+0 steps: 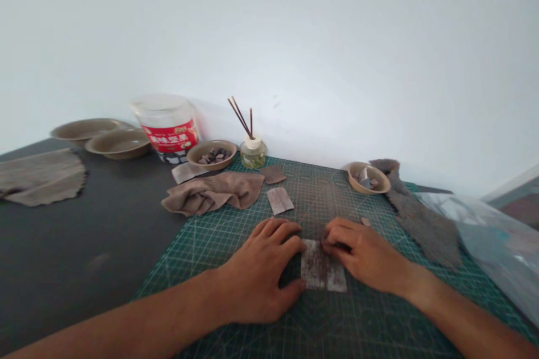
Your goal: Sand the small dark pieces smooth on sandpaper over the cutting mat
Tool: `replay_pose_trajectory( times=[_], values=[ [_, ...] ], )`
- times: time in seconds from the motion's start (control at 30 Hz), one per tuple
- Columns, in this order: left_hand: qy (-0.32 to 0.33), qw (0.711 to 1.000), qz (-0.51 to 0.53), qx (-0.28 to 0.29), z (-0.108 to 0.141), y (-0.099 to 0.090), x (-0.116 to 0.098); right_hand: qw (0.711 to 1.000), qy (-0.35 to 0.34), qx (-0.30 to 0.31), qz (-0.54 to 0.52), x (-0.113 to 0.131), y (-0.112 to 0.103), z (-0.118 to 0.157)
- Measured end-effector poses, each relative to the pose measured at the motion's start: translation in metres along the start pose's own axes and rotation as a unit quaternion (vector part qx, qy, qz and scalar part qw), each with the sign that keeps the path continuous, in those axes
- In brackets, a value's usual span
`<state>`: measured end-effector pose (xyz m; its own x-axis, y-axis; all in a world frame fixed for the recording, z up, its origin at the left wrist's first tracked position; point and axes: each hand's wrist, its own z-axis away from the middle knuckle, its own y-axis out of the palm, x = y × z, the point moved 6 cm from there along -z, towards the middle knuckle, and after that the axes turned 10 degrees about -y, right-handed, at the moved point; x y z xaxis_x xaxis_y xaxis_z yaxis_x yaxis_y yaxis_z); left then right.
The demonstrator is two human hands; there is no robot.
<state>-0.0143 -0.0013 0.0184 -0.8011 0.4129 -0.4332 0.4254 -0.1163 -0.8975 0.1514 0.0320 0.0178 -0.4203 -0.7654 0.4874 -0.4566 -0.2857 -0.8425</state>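
Beyond left hand (261, 275): crumpled brown cloth (213, 193), tan bowl of dark pieces (211, 155), glass reed diffuser (252, 152), red-labelled plastic tub (166, 129). Further left on bench (84, 269): two tan plates (120, 143), flat grey-brown cloth (42, 178). Beyond right hand (362, 255): tan bowl (368, 177). Right of right hand: long grey cloth (429, 230), clear plastic sheet (484, 241).

One left hand (261, 272), one right hand (362, 255), three pale abrasive sheets (322, 266), three cloths (213, 192), two shallow dishes (118, 143), two small bowls (210, 155), one plastic jar (166, 129), one reed diffuser (252, 152) with three reeds (240, 118), one cutting mat (320, 196).
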Motion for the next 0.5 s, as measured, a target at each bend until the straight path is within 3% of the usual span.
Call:
replay_pose_trajectory(
  times=[0.13,0.3,0.5],
  values=[
    [0.002,1.0,-0.002,0.002,0.0,0.002,0.002,0.997,-0.046,0.048,-0.025,0.008,0.009,0.005],
    [0.006,1.0,0.005,0.004,0.0,0.001,0.002,1.0,0.006,-0.021,-0.007,0.001,0.005,0.004],
    [0.01,1.0,0.006,0.001,0.0,-0.001,0.001,0.999,-0.038,0.022,-0.027,0.013,0.016,0.002]
  ],
)
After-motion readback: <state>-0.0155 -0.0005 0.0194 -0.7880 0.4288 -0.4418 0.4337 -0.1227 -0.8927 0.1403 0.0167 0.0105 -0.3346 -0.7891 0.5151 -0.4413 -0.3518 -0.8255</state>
